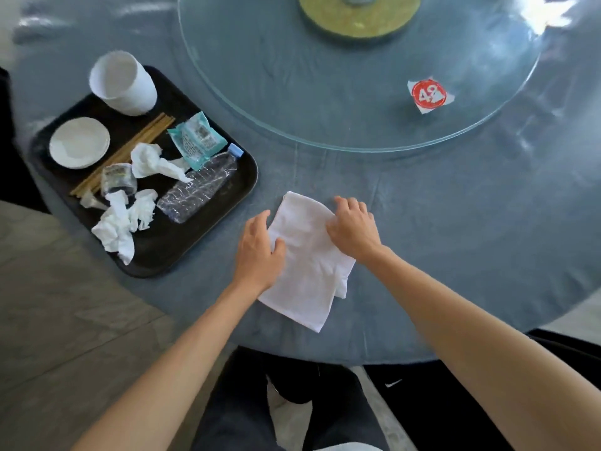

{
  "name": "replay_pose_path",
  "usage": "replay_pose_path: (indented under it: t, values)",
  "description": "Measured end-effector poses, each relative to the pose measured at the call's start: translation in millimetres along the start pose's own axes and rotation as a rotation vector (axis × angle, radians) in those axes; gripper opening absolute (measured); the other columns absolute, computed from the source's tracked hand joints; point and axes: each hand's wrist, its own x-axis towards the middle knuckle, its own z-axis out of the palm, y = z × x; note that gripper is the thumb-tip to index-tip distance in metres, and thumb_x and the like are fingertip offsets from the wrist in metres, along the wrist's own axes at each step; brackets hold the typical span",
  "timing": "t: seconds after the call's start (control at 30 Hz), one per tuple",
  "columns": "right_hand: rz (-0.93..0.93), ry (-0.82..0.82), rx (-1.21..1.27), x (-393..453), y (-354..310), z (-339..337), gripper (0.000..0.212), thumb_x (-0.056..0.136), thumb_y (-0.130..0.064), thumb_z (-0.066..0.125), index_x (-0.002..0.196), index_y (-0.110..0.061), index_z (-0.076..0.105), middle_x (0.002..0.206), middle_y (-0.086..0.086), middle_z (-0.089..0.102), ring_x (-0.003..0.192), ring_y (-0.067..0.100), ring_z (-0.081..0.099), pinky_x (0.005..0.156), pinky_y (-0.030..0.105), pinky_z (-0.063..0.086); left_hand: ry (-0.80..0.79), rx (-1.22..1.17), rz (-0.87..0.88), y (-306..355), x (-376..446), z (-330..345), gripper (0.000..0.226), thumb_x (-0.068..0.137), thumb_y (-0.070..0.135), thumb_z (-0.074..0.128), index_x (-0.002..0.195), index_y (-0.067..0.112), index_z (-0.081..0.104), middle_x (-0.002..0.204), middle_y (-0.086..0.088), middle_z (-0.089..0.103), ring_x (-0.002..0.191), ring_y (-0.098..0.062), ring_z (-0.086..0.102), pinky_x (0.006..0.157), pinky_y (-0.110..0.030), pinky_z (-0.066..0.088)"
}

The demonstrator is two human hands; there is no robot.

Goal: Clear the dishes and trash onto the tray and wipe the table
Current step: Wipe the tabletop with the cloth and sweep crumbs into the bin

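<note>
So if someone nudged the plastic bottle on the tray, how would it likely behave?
The plastic bottle looks empty and crumpled, so it is probably very light and would give under a grip. It lies on its side on the tray, so it might roll, though its dents and the crumpled tissue against it would likely check that.

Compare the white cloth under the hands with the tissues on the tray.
The white cloth lies folded flat on the table; the tissues are crumpled into wads on the tray. Both hands touch the cloth; nothing touches the tissues. The cloth is one piece; the tissues are several. Both are white.
</note>
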Motion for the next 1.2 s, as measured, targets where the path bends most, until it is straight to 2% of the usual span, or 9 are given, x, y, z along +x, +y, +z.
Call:
replay_pose_path:
  t: [0.1, 0.17, 0.3, 0.43, 0.53, 0.77, 0.97, 1.1, 1.2]
  values:
    - [0.025, -0.152, 0.113, 5.1, -7.6, -18.3, 0.009, 0.087, -0.010, 0.053, 0.086, -0.017, 0.058, 0.092, 0.009, 0.055, 0.091, 0.037, 0.052, 0.071, 0.036, 0.040, -0.053, -0.044, 0.019, -1.0, 11.8, -10.6, 0.067, 0.093, 0.012, 0.058, 0.153, 0.010, 0.030, 0.152, -0.017, 0.033, 0.140, -0.033, 0.040, 0.113, -0.049, 0.035]
    - [0.023, -0.157, 0.173, 2.0, -13.4, -24.2, 0.012, 0.084, -0.008, 0.054, 0.072, -0.010, 0.056, 0.077, 0.008, 0.054, 0.078, 0.033, 0.048, 0.065, 0.035, 0.042, -0.123, -0.003, 0.038, -3.3, 23.8, -21.0, 0.065, 0.094, 0.014, 0.060, 0.153, 0.011, 0.032, 0.152, -0.014, 0.037, 0.139, -0.030, 0.043, 0.113, -0.045, 0.036]
    - [-0.019, -0.112, 0.277, -29.5, -32.5, -43.2, 0.019, 0.095, -0.017, 0.061, 0.107, -0.018, 0.076, 0.093, 0.005, 0.064, 0.083, 0.019, 0.056, 0.079, 0.030, 0.045, -0.255, -0.041, 0.059, -4.1, 45.7, -43.6, 0.073, 0.093, 0.024, 0.067, 0.154, 0.014, 0.030, 0.156, -0.007, 0.040, 0.141, -0.024, 0.042, 0.115, -0.041, 0.035]
    - [-0.071, -0.016, 0.378, -76.5, -52.3, -67.3, 0.014, 0.097, -0.018, 0.065, 0.099, -0.024, 0.077, 0.073, -0.022, 0.065, 0.072, -0.004, 0.057, 0.069, 0.009, 0.040, -0.483, -0.226, 0.116, 0.9, 57.1, -67.6, 0.085, 0.082, 0.035, 0.081, 0.153, 0.024, 0.035, 0.154, 0.004, 0.044, 0.141, -0.014, 0.042, 0.115, -0.037, 0.036]
    - [-0.079, 0.017, 0.455, -108.0, -65.5, -84.4, 0.012, 0.098, -0.020, 0.068, 0.098, -0.027, 0.078, 0.073, -0.030, 0.065, 0.073, -0.004, 0.059, 0.071, 0.010, 0.043, -0.651, -0.467, 0.123, 6.8, 53.6, -91.5, 0.055, 0.082, 0.017, 0.083, 0.132, 0.018, 0.060, 0.126, 0.000, 0.068, 0.116, -0.015, 0.065, 0.094, -0.030, 0.054]
    - [-0.013, 0.187, 0.559, -142.9, -88.6, -112.7, 0.018, 0.097, -0.025, 0.071, 0.092, -0.042, 0.076, 0.087, -0.029, 0.074, 0.085, -0.006, 0.067, 0.079, 0.012, 0.047, -0.847, -0.604, 0.129, 6.3, 33.1, -117.6, 0.046, 0.081, -0.004, 0.077, 0.124, 0.004, 0.064, 0.116, -0.013, 0.074, 0.104, -0.023, 0.071, 0.085, -0.029, 0.057]
    - [0.101, 0.259, 0.851, -148.1, -104.6, -149.1, 0.014, 0.096, -0.015, 0.072, 0.100, -0.025, 0.081, 0.096, -0.006, 0.080, 0.086, 0.005, 0.071, 0.080, 0.023, 0.057, -0.948, -0.453, 0.255, 8.6, 26.7, -126.5, 0.029, 0.091, 0.018, 0.074, 0.119, 0.015, 0.073, 0.114, 0.001, 0.076, 0.103, -0.009, 0.070, 0.086, -0.023, 0.052]
    - [0.197, 0.274, 0.960, -146.4, -95.4, -180.5, 0.012, 0.092, -0.016, 0.077, 0.103, -0.015, 0.081, 0.097, 0.010, 0.080, 0.083, 0.017, 0.072, 0.080, 0.033, 0.057, -0.932, -0.550, 0.258, 27.8, 30.8, -132.7, 0.036, 0.100, 0.025, 0.061, 0.134, 0.013, 0.061, 0.126, -0.010, 0.070, 0.119, -0.030, 0.066, 0.103, -0.046, 0.051]
    - [0.267, 0.313, 1.025, -144.4, -72.2, -197.9, 0.016, 0.088, -0.019, 0.080, 0.103, -0.013, 0.080, 0.098, 0.010, 0.079, 0.083, 0.018, 0.070, 0.079, 0.032, 0.054, -0.906, -0.595, 0.259, 51.8, 33.8, -139.6, 0.032, 0.102, 0.018, 0.056, 0.133, 0.012, 0.058, 0.120, -0.015, 0.072, 0.110, -0.033, 0.070, 0.092, -0.045, 0.058]
